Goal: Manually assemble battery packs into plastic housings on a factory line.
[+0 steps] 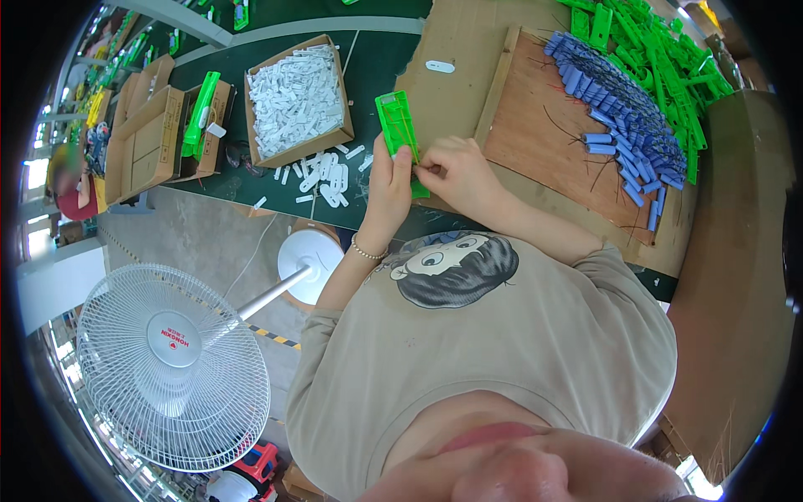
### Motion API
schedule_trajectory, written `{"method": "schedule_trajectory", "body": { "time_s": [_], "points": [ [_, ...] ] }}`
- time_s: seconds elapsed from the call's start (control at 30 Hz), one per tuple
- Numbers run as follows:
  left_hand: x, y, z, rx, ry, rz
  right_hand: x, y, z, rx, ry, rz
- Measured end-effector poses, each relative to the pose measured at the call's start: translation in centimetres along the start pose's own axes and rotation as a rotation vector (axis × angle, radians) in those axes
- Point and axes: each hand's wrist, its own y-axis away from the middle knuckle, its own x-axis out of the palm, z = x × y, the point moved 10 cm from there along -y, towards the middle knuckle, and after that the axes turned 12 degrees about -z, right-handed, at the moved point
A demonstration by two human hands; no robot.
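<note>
My left hand (389,186) is closed around a long, bright green plastic housing (396,119), whose open inner side faces up. Ribs show inside it, along with what may be thin wires. My right hand (462,174) is closed in a pinch at the housing's right edge, close to my left thumb. Whatever sits between those fingertips is too small or hidden to make out. The housing's lower end shows beneath both hands, above the front edge of the table.
To the left, a cardboard box (341,117) holds many small white plastic pieces, with loose ones (324,177) beside it. On the right, blue wired cylinders (615,109) lie on a wooden board (535,125) near piled green housings (661,63). A fan (171,368) stands at lower left.
</note>
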Motion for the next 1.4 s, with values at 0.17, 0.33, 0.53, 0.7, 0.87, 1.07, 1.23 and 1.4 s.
{"method": "schedule_trajectory", "body": {
  "time_s": [0.17, 0.33, 0.53, 0.7, 0.87, 1.07, 1.23, 1.4],
  "points": [
    [0.9, 0.0, -0.6, 0.095, -0.09, 0.04, -0.1, 0.3, -0.1, -0.013, -0.027, 0.048],
    [1.7, 0.3, 1.1, -0.218, 0.305, 0.057, -7.0, -2.6, -6.9, 0.209, 0.021, -0.171],
    [1.4, 0.2, 1.9, -0.278, 0.34, 0.072, -21.1, -4.3, -16.0, 0.236, 0.732, -0.626],
    [1.3, 0.6, 2.1, -0.318, 0.415, 0.074, -19.8, -3.1, -16.4, 0.012, 1.004, -0.533],
    [0.9, 0.5, 2.1, -0.339, 0.423, 0.07, -20.1, -1.1, -14.8, -0.082, 0.975, -0.617],
    [0.9, 0.3, 2.5, -0.308, 0.388, 0.078, -18.3, -2.5, -9.7, -0.205, 0.581, -0.496],
    [2.5, 0.6, 1.4, -0.198, 0.271, 0.173, -9.8, -2.7, -6.8, 0.296, -0.227, -0.26],
    [2.8, 1.0, 0.6, -0.154, 0.146, 0.218, -4.5, -3.3, -2.2, 0.331, -0.335, -0.089]
  ]
}}
